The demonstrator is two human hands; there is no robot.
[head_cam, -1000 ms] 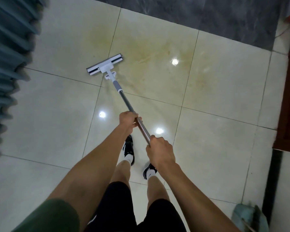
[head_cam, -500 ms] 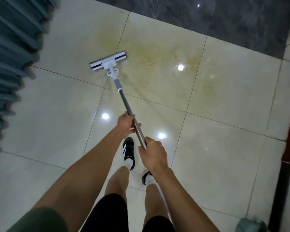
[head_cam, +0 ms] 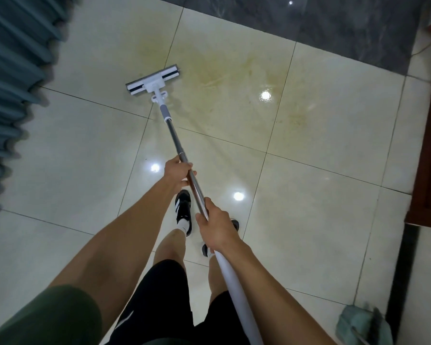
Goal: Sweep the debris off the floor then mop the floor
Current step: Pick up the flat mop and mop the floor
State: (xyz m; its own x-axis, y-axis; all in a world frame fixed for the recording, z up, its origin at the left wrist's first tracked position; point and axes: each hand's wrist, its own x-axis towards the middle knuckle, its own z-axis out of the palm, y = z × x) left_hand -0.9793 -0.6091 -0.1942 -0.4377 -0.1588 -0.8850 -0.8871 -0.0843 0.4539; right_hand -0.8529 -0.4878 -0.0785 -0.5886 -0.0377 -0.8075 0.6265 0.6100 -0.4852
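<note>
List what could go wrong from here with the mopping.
1. The yellowish stain lies mostly right of the mop head, so strokes along this line may miss it.
2. The tiles shine with light reflections and may be wet; the shoes could slip.
3. Both hands, left and right, grip the handle mid-shaft, which may limit downward pressure.
</note>
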